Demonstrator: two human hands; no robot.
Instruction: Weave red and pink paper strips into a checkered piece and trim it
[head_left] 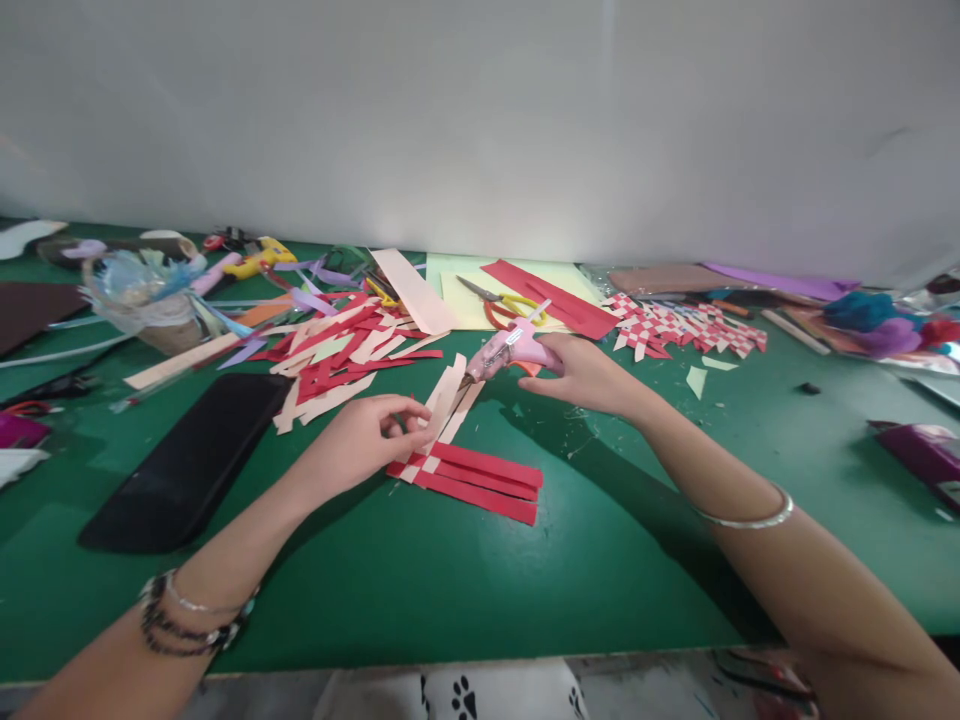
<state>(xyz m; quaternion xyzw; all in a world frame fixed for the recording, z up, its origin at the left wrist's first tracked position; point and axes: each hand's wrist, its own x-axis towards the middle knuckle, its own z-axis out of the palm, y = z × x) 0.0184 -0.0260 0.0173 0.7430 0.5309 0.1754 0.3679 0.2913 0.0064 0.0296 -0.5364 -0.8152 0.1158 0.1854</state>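
On the green table (420, 590), just in front of you, lies a small paper weave (480, 480): red strips run side by side to the right, crossed at their left end by pale peach ones that make a little checkerboard. One pale strip (451, 392) stands lifted, pinched between your left hand's (360, 440) thumb and fingers. Your right hand (589, 375) is wrapped around a pink glue gun (531, 347), a clear stick poking from its back, its nozzle pointing down beside that strip. The nozzle's very tip is hard to make out, and any glue is too small to see. Your left fingers cover part of the checkerboard; your right fingers' grip is partly hidden.
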